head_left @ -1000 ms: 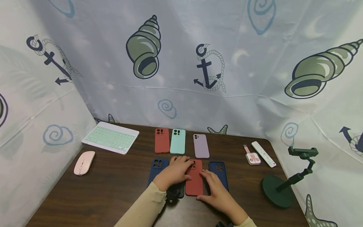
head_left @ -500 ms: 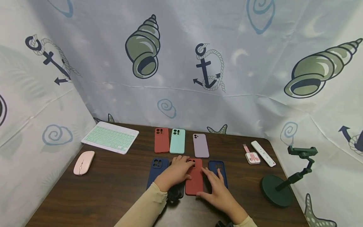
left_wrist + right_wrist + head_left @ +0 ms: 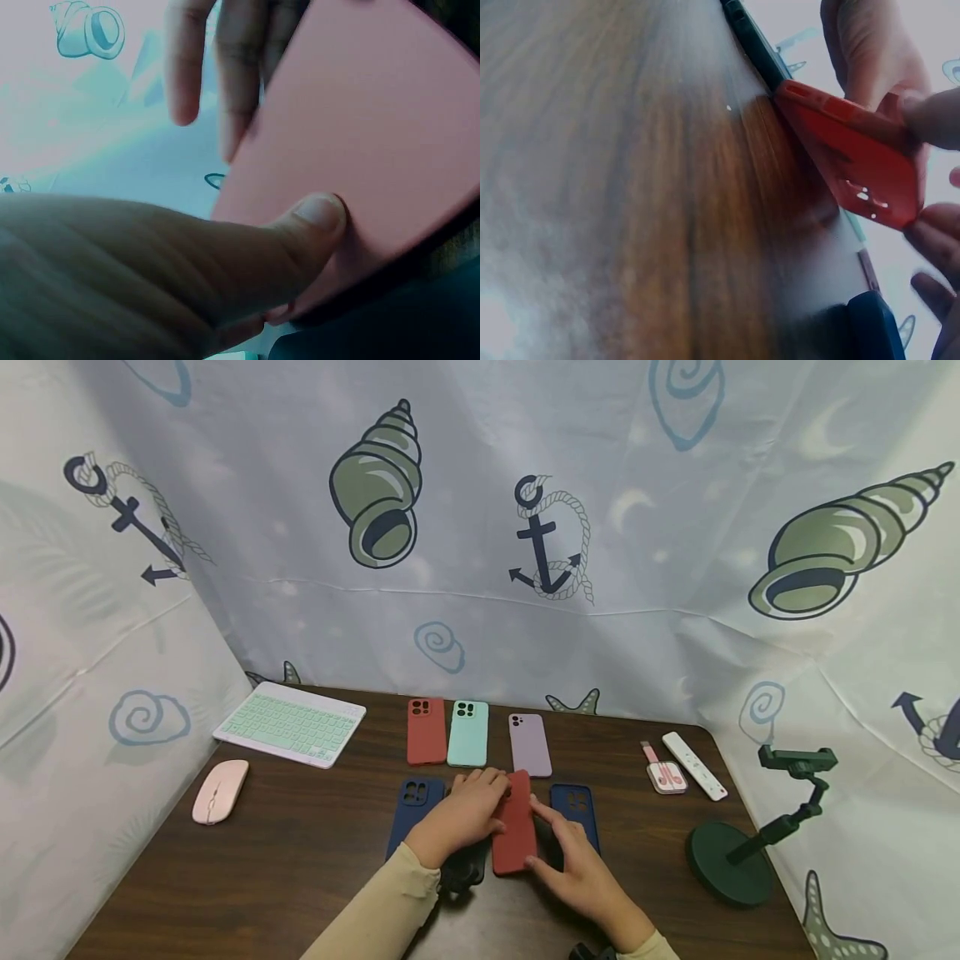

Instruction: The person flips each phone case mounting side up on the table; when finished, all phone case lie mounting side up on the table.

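A red phone case [image 3: 515, 831] is tilted in the middle of the table, its right edge raised. My left hand [image 3: 467, 810] holds its left side, the thumb [image 3: 315, 217] against its back. At its right edge, my right hand [image 3: 581, 864] grips it between thumb and fingers. The case's hollow inside and camera holes face the right wrist view, where the red case [image 3: 855, 161] leans over the table. Left of it lie a dark blue phone case [image 3: 411, 814] and a black one [image 3: 472, 860], partly hidden by my left arm. Another blue case [image 3: 576, 806] lies behind my right hand.
Red [image 3: 426, 735], mint [image 3: 468, 739] and lilac [image 3: 530, 747] cases lie in a back row. A keyboard [image 3: 292, 722] and mouse [image 3: 220, 791] are left. Boxed earphones [image 3: 667, 777], a white remote [image 3: 694, 766] and a green stand [image 3: 731, 864] are right.
The red case lay flat between my hands before; now its right edge is lifted and it tilts toward the left. My right fingers have closed on that edge.
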Motion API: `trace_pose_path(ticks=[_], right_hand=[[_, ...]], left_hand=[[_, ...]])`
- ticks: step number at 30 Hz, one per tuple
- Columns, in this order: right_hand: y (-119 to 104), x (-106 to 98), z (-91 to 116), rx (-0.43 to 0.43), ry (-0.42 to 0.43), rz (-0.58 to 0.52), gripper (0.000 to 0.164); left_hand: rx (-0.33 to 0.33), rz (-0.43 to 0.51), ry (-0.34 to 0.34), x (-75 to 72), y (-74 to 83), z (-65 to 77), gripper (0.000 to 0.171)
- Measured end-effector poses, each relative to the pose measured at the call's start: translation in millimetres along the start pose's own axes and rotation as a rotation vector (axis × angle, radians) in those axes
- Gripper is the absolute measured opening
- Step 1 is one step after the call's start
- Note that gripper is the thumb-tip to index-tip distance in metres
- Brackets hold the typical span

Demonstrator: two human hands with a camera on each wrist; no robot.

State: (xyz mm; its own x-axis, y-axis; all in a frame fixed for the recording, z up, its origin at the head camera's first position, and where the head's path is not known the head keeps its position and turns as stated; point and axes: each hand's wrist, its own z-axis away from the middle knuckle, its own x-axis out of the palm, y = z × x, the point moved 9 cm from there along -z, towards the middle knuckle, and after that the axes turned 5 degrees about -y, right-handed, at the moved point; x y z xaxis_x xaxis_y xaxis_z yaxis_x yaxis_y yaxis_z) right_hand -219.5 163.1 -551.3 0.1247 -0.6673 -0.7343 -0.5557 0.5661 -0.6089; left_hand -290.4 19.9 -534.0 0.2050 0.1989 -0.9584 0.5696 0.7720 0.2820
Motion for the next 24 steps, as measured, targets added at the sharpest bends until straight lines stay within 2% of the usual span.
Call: trace_pose_path(ticks=[6, 9, 13, 16, 20, 24], right_hand=[[-6.9, 1.7, -0.7, -0.085, -0.029, -0.157, 0.081], [-10.7, 1.5, -0.7, -0.132, -0.023, -0.187, 0.076], [-11.8, 1.1, -0.8, -0.152, -0.011, -0.184, 0.073], [-10.2, 1.3, -1.2, -0.137, -0.006, -0.14, 0.071], [-6.8, 2.0, -0.8, -0.097, -0.002, -0.056, 0.074], [-4.6, 6.8, -1.4, -0.084, -0.036, -0.043, 0.079]], left_hand=[[0.094, 0.115, 0.041, -2.0, 6.3, 1.8, 0.09], [0.112, 0.173, 0.021, -1.5, 7.5, 1.8, 0.092], [0.077, 0.303, -0.018, 0.8, 2.8, -0.3, 0.072], [0.031, 0.419, -0.021, 0.5, -1.6, -2.5, 0.056], [-0.009, 0.49, 0.005, -2.3, -4.1, -4.1, 0.053], [-0.036, 0.518, 0.032, -4.5, -5.7, -4.4, 0.051]])
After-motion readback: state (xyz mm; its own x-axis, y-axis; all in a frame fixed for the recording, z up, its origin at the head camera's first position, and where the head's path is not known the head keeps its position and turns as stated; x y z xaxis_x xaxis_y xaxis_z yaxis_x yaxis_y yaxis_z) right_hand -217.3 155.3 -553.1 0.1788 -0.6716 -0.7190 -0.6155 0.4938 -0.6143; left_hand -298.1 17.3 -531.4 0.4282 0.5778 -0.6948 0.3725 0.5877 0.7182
